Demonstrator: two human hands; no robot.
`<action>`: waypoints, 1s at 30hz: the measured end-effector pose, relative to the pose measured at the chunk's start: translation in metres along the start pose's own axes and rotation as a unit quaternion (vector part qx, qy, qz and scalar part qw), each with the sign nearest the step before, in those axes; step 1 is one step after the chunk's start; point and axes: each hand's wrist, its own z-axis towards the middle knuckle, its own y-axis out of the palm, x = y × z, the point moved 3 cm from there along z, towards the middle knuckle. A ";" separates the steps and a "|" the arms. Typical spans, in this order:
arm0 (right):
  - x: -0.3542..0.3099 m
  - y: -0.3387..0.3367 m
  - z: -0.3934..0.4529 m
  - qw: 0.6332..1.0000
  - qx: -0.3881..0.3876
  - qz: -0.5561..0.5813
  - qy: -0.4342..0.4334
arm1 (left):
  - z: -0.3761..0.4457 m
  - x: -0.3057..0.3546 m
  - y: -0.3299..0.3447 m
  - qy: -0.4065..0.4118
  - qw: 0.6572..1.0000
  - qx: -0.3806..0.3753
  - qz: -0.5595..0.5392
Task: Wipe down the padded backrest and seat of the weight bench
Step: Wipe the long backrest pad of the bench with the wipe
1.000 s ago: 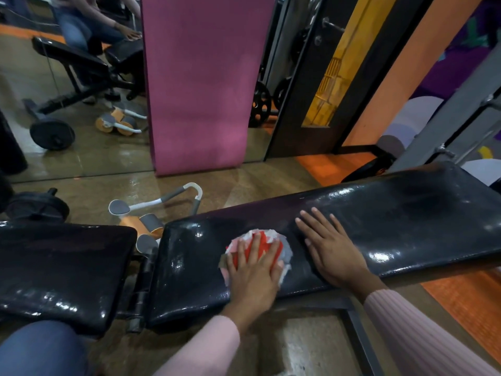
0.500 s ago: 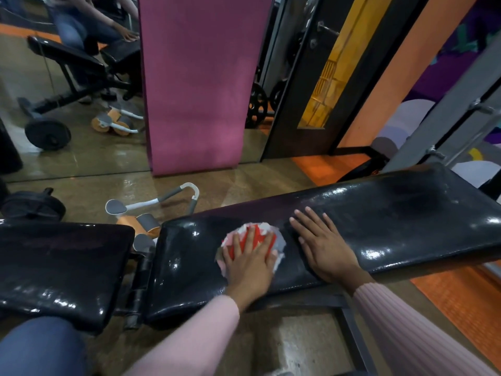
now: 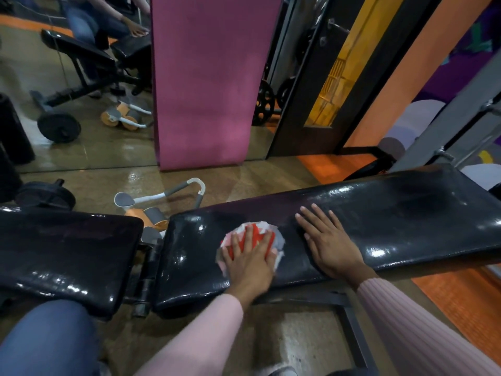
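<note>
The black padded backrest (image 3: 393, 213) runs from the centre to the right edge, shiny and wet-looking. The black seat pad (image 3: 62, 248) lies at the left, joined to it by a metal hinge. A crumpled red and white cloth (image 3: 253, 233) lies on the backrest's left part. My left hand (image 3: 248, 261) presses flat on the cloth with straight fingers. Just to the right of the cloth, my right hand (image 3: 330, 245) rests flat on the bare backrest, fingers spread.
An orange and grey ab roller (image 3: 151, 210) lies on the floor behind the hinge. A pink mat (image 3: 206, 82) stands against a mirror wall. A weight plate (image 3: 44, 198) sits at the left. The bench's steel frame (image 3: 349, 321) runs below the backrest. My knee (image 3: 48, 340) is at lower left.
My left hand with the cloth has slid slightly left and away from me along the backrest. My right hand has stayed flat on the pad.
</note>
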 end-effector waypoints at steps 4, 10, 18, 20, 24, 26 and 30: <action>-0.003 -0.004 -0.002 1.000 -0.003 0.007 -0.008 | -0.013 -0.044 -0.001 -0.066 0.998 0.002 -0.002; -0.004 -0.006 -0.001 1.000 -0.011 -0.003 -0.010 | -0.048 0.000 0.015 0.045 0.997 0.000 0.059; -0.006 -0.008 -0.002 1.000 -0.012 -0.002 -0.007 | 0.006 -0.052 -0.007 -0.058 0.998 -0.032 0.005; -0.005 -0.008 -0.001 1.000 -0.010 -0.001 -0.008 | -0.012 -0.062 -0.004 -0.064 0.998 -0.009 0.006; -0.005 -0.006 0.000 1.000 -0.013 -0.002 -0.011 | -0.043 -0.033 0.018 -0.009 0.999 0.008 0.031; -0.004 -0.006 0.000 1.000 -0.015 -0.002 -0.010 | -0.036 -0.016 0.018 0.003 0.999 0.002 0.041; -0.006 -0.006 0.000 1.000 -0.020 -0.004 -0.008 | -0.001 -0.027 -0.002 -0.033 0.999 -0.036 0.009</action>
